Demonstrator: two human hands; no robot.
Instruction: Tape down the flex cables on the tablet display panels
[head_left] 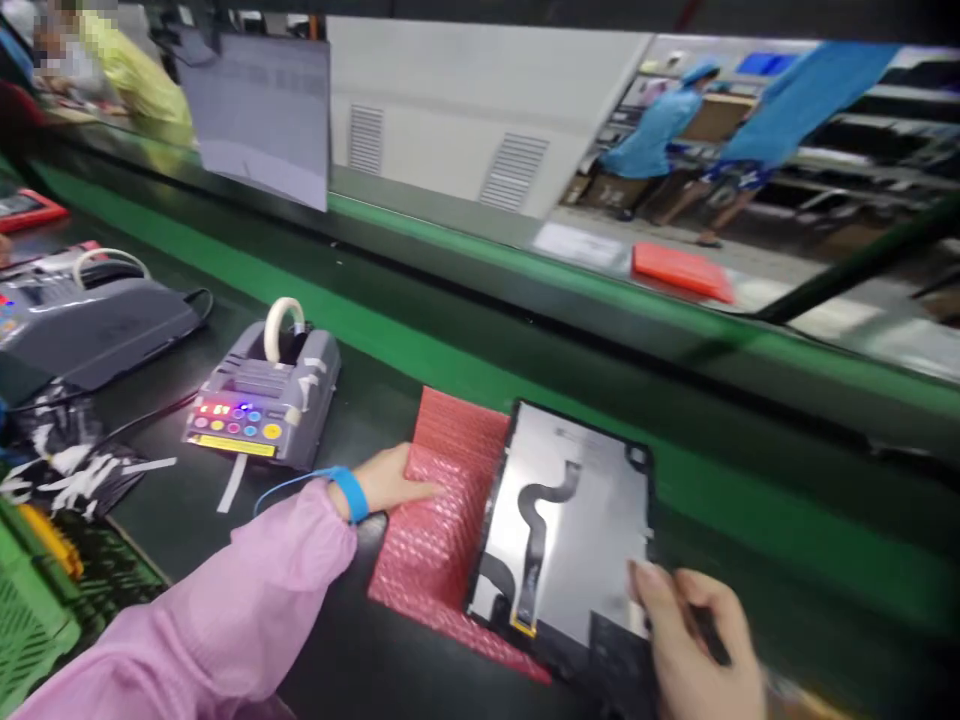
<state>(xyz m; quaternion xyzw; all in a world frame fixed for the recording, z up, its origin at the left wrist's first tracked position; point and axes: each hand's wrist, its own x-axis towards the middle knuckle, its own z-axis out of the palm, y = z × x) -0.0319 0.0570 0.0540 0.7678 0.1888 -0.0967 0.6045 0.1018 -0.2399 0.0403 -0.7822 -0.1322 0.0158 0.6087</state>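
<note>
A silver display panel (577, 510) with a black flex cable lies face down, partly on a pink bubble-wrap bag (442, 510) on the dark work surface. My left hand (394, 480), in a pink sleeve with a blue wrist strap, rests on the bag's left edge; its fingers look tucked into or under the bag. My right hand (694, 640) grips the panel's near right corner with fingers curled round its edge.
An automatic tape dispenser (262, 400) with lit buttons stands to the left, a grey machine (82, 320) beyond it. A green crate (30, 600) sits at the near left. A green conveyor edge (600, 440) runs behind. Other people in blue and yellow stand far off.
</note>
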